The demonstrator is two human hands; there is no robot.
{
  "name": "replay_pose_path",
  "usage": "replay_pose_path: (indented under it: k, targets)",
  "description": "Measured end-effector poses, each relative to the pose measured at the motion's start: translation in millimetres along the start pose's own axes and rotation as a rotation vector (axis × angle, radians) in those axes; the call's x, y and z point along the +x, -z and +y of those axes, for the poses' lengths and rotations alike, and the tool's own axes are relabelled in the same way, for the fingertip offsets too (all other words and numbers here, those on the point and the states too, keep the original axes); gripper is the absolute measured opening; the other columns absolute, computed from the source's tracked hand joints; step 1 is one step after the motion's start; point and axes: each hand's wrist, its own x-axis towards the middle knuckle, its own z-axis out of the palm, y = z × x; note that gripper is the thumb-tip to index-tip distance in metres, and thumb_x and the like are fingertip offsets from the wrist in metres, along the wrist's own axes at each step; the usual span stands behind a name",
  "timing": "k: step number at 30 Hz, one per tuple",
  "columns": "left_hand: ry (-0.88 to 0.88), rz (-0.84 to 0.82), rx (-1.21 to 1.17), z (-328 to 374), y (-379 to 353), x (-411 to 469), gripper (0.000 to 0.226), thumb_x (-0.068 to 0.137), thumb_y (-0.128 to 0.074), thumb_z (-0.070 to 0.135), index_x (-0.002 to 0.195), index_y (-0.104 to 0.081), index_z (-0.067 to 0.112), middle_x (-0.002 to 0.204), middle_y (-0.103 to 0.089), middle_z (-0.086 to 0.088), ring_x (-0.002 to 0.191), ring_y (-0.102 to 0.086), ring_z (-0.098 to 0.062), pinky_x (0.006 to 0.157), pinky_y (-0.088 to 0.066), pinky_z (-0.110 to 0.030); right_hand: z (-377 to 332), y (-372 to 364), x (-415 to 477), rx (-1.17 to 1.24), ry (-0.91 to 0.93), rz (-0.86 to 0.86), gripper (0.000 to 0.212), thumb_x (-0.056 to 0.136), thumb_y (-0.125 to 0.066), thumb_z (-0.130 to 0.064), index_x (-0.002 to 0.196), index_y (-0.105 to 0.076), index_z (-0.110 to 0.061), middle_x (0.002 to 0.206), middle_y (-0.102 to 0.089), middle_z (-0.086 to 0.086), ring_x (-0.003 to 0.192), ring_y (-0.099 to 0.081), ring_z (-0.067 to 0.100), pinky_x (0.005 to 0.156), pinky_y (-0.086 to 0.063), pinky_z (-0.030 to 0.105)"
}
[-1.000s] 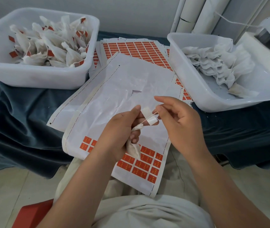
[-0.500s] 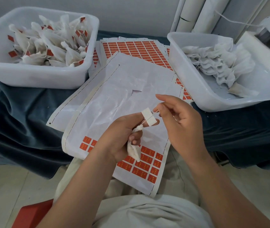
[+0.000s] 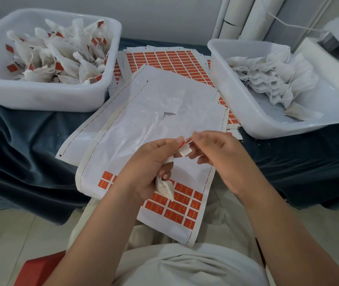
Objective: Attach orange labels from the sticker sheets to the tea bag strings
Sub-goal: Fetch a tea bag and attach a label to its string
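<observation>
Step in hand, my read: folding a label shut round the string, mid-attachment, not pressed flat yet.

My left hand [image 3: 150,162] is curled. Its lower fingers wrap the small white mesh tea bag [image 3: 165,187], which hangs below the palm over the lap. Thumb and forefinger pinch up at the small orange paper label [image 3: 185,151].

My right hand [image 3: 220,159] comes in from the other side with its fingertips pinched on the same label. The other fingers are loosely bent and hold nothing else.

The label shows mostly its white back, with a sliver of orange at the top edge. The bag's string is too fine to make out; I'd guess it runs inside the fold.

Next move calls for:
- Squeezing the two halves together so the glue traps the string, edges lined up.
- Probably dropping the bag into the left white plastic tub [image 3: 40,98], which holds bags with orange tags.
- Taking a fresh bag from the right white plastic tub [image 3: 247,112], where the bags are untagged.
- Peeling another label from the white sticker sheet [image 3: 144,124] under the hands. Orange rectangles remain only at its near end.
</observation>
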Motion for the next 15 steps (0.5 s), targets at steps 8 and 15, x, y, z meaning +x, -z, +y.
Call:
replay_pose_path:
  k: [8, 15]
  targets:
    - [-0.065, 0.11, 0.241, 3.3, -3.9, -3.0, 0.026, 0.095, -0.068, 0.048, 0.089, -0.083, 0.028, 0.079, -0.071, -0.009, 0.049, -0.043, -0.009, 0.058, -0.045, -0.027, 1.2, -1.5, -0.9, -0.068, 0.081, 0.033, 0.019, 0.105, -0.061, -0.036, 0.092, -0.076, -0.035, 0.088, -0.076, -0.015, 0.089, -0.071, -0.001, 0.073, -0.049, 0.005]
    - [-0.202, 0.202, 0.437, 2.4, -8.6, -4.4, 0.021, 0.095, -0.068, 0.049, 0.083, -0.08, 0.038, 0.065, -0.068, 0.004, 0.045, -0.049, -0.004, 0.05, -0.045, -0.014, 2.8, -4.0, 1.0, -0.121, 0.076, 0.067, 0.02, 0.106, -0.057, -0.04, 0.093, -0.072, -0.037, 0.089, -0.075, -0.02, 0.091, -0.071, -0.003, 0.073, -0.05, 0.006]
